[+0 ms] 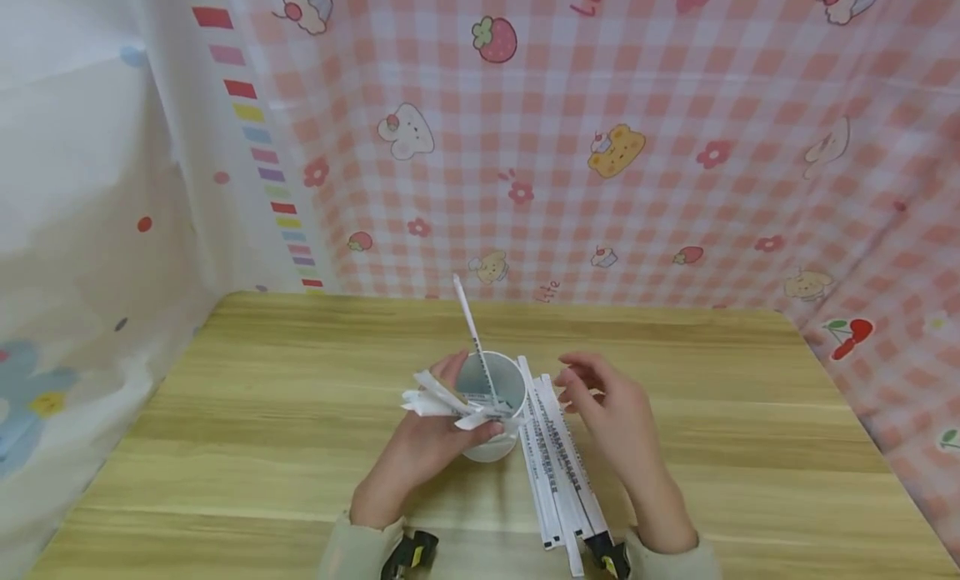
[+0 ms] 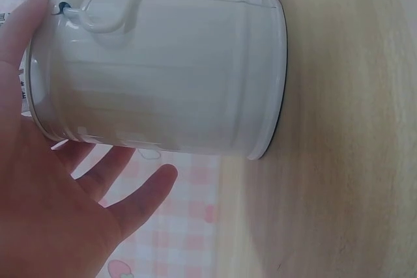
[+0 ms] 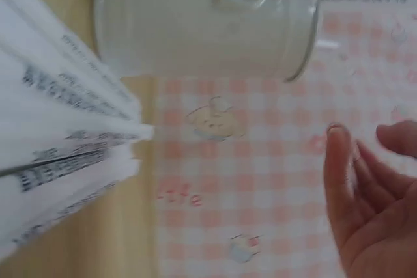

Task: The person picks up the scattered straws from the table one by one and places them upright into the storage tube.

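A white pail-shaped cup (image 1: 487,451) with a wire handle (image 2: 107,21) stands on the table. My left hand (image 1: 431,442) holds it near the rim, thumb on the near side and fingers round the far left. Crumpled white paper wrappers (image 1: 431,401) stick out over that hand and across the rim. One slim printed paper packet (image 1: 468,317), like a wrapped straw, leans up out of the cup. More long printed packets (image 1: 555,455) lie in a loose bundle just right of it. Above their right side hovers my right hand (image 1: 611,409), fingers loosely bent, holding nothing.
The wooden table (image 1: 262,430) runs back to a pink checked cloth (image 1: 465,188) with cartoon prints. Pale cloth (image 1: 90,230) hangs at the left side. Dark wrist straps (image 1: 408,555) sit at both sleeves.
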{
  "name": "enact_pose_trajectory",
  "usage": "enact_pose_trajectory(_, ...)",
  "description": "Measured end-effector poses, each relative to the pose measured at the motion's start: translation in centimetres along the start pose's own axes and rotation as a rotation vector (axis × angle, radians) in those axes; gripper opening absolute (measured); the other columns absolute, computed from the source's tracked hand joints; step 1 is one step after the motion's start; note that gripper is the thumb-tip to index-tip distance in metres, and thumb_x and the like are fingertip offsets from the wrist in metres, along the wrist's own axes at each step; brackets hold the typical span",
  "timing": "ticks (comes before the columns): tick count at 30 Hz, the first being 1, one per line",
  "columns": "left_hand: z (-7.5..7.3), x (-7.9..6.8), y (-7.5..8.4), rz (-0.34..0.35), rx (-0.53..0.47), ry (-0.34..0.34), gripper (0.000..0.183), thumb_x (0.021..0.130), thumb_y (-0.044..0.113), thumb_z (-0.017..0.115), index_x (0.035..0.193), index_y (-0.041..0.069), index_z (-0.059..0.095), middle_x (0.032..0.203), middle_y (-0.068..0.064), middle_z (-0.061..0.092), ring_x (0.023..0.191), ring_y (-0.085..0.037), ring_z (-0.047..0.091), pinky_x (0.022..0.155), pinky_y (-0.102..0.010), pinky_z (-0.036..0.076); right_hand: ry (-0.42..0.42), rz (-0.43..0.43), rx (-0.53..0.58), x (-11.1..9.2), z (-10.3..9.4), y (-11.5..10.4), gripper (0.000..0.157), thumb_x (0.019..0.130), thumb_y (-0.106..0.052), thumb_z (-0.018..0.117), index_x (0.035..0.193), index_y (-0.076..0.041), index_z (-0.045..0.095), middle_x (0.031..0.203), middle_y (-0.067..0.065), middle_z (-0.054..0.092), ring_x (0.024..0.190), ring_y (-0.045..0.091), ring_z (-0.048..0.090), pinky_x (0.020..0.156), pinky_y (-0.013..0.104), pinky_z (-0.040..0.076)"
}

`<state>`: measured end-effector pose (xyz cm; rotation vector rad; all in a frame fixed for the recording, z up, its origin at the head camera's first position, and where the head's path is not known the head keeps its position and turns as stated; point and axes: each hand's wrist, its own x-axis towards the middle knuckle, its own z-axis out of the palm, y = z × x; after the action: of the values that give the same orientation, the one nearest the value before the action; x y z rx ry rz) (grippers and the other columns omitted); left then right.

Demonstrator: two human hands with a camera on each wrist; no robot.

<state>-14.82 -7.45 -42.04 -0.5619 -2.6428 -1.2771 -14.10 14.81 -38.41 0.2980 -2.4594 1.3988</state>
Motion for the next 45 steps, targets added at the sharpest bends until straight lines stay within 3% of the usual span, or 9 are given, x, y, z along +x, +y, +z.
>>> enact_pose_trajectory(2, 0.0, 0.0, 0.0, -0.005, -0.003, -0.006, 0.095, 0.067, 0.056, 0.067, 0.140, 0.010, 0.026, 0.137, -0.007, 0.031, 0.123, -0.023, 0.031, 0.097, -0.044, 0.031, -0.001, 0.103, 0.099, 0.3, 0.0, 1.1, 0.025, 0.089, -0.024, 0.055, 0.108, -0.008, 0.059, 0.084, 0.002, 0.063, 0.069, 0.016, 0.060, 0.056, 0.033, 0.052)
enact_pose_trajectory(5, 0.2, 0.0, -0.1, 0.001, -0.012, -0.005, 0.095, 0.067, 0.056, 0.068, 0.139, 0.010, 0.026, 0.137, -0.007, 0.031, 0.123, -0.023, 0.031, 0.097, -0.044, 0.032, -0.039, 0.239, 0.143, 0.5, 0.1, 2.5, 0.028, 0.091, -0.025, 0.052, 0.109, -0.005, 0.057, 0.086, 0.008, 0.063, 0.071, 0.021, 0.061, 0.059, 0.038, 0.052)
enact_pose_trajectory(8, 0.3, -0.1, -0.2, 0.016, -0.013, 0.002, 0.094, 0.068, 0.054, 0.069, 0.138, 0.009, 0.027, 0.137, -0.007, 0.031, 0.122, -0.024, 0.032, 0.097, -0.045, 0.032, -0.125, 0.359, 0.077, 0.5, 0.2, 3.5, 0.030, 0.091, -0.027, 0.051, 0.111, -0.004, 0.057, 0.089, 0.010, 0.062, 0.074, 0.022, 0.060, 0.061, 0.038, 0.052)
enact_pose_trajectory(11, 0.4, -0.1, -0.3, 0.024, -0.010, 0.012, 0.093, 0.067, 0.056, 0.068, 0.138, 0.009, 0.029, 0.136, -0.006, 0.032, 0.121, -0.022, 0.033, 0.096, -0.044, 0.033, -0.224, 0.428, -0.062, 0.4, 0.3, 4.2, 0.032, 0.089, -0.028, 0.052, 0.108, -0.004, 0.059, 0.088, 0.008, 0.062, 0.073, 0.019, 0.059, 0.063, 0.031, 0.050)
enact_pose_trajectory(14, 0.4, -0.2, -0.4, 0.031, -0.010, 0.019, 0.093, 0.067, 0.058, 0.066, 0.138, 0.010, 0.029, 0.135, -0.006, 0.033, 0.121, -0.022, 0.033, 0.097, -0.043, 0.033, -0.304, 0.480, -0.125, 0.1, 0.6, 4.8, 0.034, 0.088, -0.029, 0.054, 0.104, -0.001, 0.061, 0.081, 0.008, 0.061, 0.069, 0.018, 0.057, 0.059, 0.029, 0.049)
enact_pose_trajectory(19, 0.3, -0.2, -0.3, 0.020, -0.001, 0.017, 0.094, 0.067, 0.061, 0.064, 0.138, 0.011, 0.029, 0.135, -0.005, 0.033, 0.121, -0.021, 0.033, 0.096, -0.044, 0.033, -0.376, 0.594, -0.063, -0.2, 1.1, 5.7, 0.031, 0.087, -0.026, 0.057, 0.095, 0.003, 0.062, 0.071, 0.010, 0.059, 0.059, 0.019, 0.057, 0.051, 0.031, 0.051)
enact_pose_trajectory(32, 0.1, 0.0, -0.1, 0.002, -0.011, 0.010, 0.093, 0.067, 0.055, 0.069, 0.138, 0.011, 0.029, 0.135, -0.004, 0.033, 0.120, -0.021, 0.033, 0.096, -0.044, 0.034, -0.490, 0.552, -0.250, -0.5, 1.3, 6.5, 0.016, 0.078, -0.020, 0.068, 0.073, -0.006, 0.060, 0.062, 0.005, 0.056, 0.046, 0.013, 0.050, 0.043, 0.024, 0.044)
enact_pose_trajectory(39, 0.2, 0.1, 0.0, 0.006, -0.021, 0.014, 0.091, 0.067, 0.047, 0.073, 0.138, 0.013, 0.029, 0.135, -0.003, 0.032, 0.121, -0.021, 0.032, 0.096, -0.045, 0.033, -0.486, 0.546, -0.247, -0.6, 1.3, 6.4, 0.017, 0.080, -0.020, 0.066, 0.074, -0.005, 0.061, 0.062, 0.005, 0.056, 0.046, 0.014, 0.051, 0.042, 0.025, 0.045)
enact_pose_trajectory(45, 0.2, 0.0, -0.1, 0.003, -0.027, 0.011, 0.092, 0.066, 0.052, 0.071, 0.138, 0.013, 0.028, 0.136, -0.003, 0.032, 0.122, -0.021, 0.032, 0.097, -0.045, 0.032, -0.450, 0.533, -0.241, -0.5, 0.6, 6.1, 0.017, 0.082, -0.021, 0.063, 0.076, -0.004, 0.063, 0.059, 0.005, 0.055, 0.045, 0.016, 0.051, 0.042, 0.028, 0.045)
